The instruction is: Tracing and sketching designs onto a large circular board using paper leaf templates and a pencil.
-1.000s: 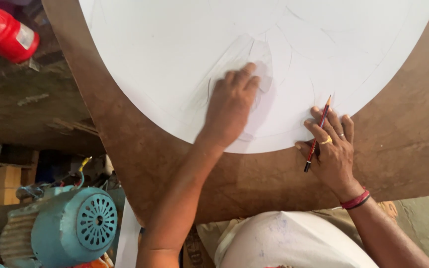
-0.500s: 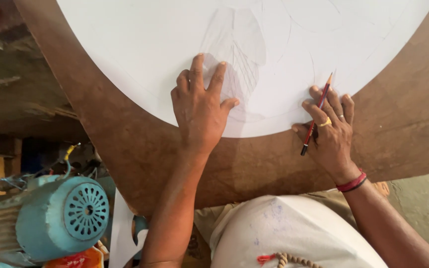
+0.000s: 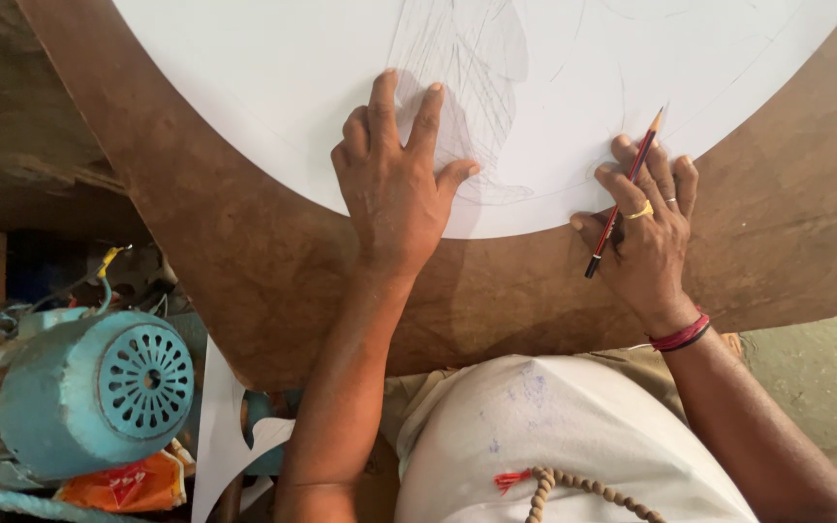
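Note:
A large round white sheet (image 3: 244,87) with faint pencil lines lies on a brown wooden board (image 3: 205,242). My left hand (image 3: 394,184) presses flat on the sheet's lower edge, fingers spread, just left of a shaded pencil sketch (image 3: 477,68). My right hand (image 3: 646,237) rests at the sheet's rim on the right, with a red pencil (image 3: 624,194) held between its fingers, point up and away from me. That hand wears a yellow ring and red wrist bands.
A teal electric motor (image 3: 99,387) with a vented end cap sits low on the left, with wires above it and an orange packet beneath. A cut white paper scrap (image 3: 220,426) hangs beside it. My white-clothed lap (image 3: 554,436) fills the bottom centre.
My left hand slid left and down from the sketch, then settled flat with fingers spread beside it. The view shifted, so the sheet sits lower. My right hand still holds the pencil.

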